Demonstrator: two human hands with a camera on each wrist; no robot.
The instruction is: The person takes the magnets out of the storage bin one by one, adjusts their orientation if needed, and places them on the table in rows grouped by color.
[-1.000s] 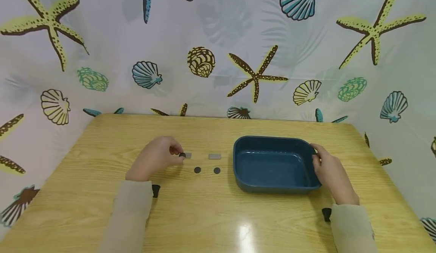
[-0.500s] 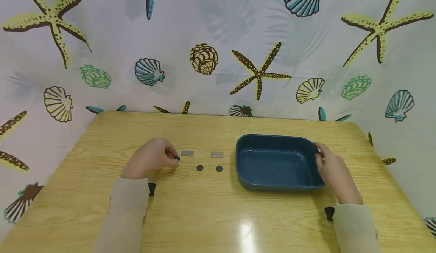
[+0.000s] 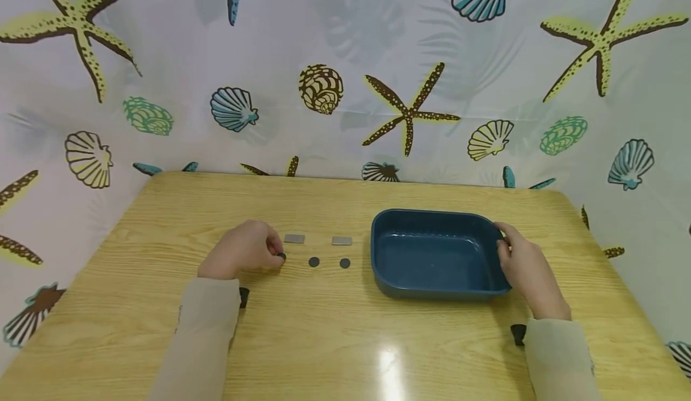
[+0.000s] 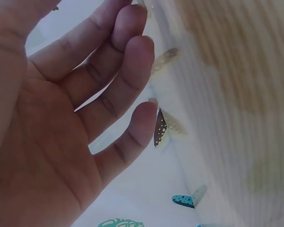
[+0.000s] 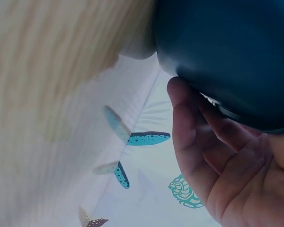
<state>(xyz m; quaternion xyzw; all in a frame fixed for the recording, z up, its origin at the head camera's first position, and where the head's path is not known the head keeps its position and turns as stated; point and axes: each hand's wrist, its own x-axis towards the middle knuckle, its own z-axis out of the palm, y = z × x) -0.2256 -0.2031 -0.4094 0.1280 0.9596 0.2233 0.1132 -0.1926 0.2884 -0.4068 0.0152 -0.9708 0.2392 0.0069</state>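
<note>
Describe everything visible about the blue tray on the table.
The blue tray is a dark teal, rectangular, shallow dish with rounded corners and a raised rim, seemingly plastic. It sits upright and looks empty, flat on the wooden table, to the right of the small discs and grey plates. The right hand grips its right edge; the wrist view shows fingers against its outer wall.

The left hand [image 3: 244,256] is held knuckles up with the fingers curled inward, thumb and fingertips brought together at its inner edge, and its forearm is covered by a beige sleeve. The right hand [image 3: 526,272] is laid on its side, the thumb set on top of the grip and the fingers [image 5: 189,123] curved underneath it. Both forearms are stretched forward, well apart.
</note>
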